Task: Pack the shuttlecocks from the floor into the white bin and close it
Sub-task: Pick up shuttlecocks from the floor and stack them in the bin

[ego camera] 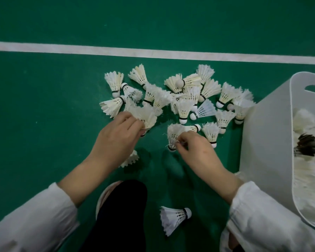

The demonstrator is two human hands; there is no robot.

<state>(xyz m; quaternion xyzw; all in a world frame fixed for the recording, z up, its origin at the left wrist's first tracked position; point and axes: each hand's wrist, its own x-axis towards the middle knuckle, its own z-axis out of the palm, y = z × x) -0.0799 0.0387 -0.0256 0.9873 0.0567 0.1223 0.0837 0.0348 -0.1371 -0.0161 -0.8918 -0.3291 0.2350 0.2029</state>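
Left hand (pixel 119 132): fingers curled on a shuttlecock clump (pixel 147 118).
Right hand (pixel 196 151): fingertips pinched 1 shuttlecock (pixel 173 135) by its skirt.
Pile (pixel 189 99): on the floor (pixel 62 106), beside the white bin (pixel 262 142) (open, part-filled).
Advice: grip corks, not feathers; those looked likely to crush.

L forearm (pixel 84 177) & R forearm (pixel 220 177) angle inward, held low. L hand (pixel 119 132) curls fingers round first shuttlecock (pixel 148 120); R hand (pixel 195 150) pinches second shuttlecock (pixel 173 136) w/ fingertips.
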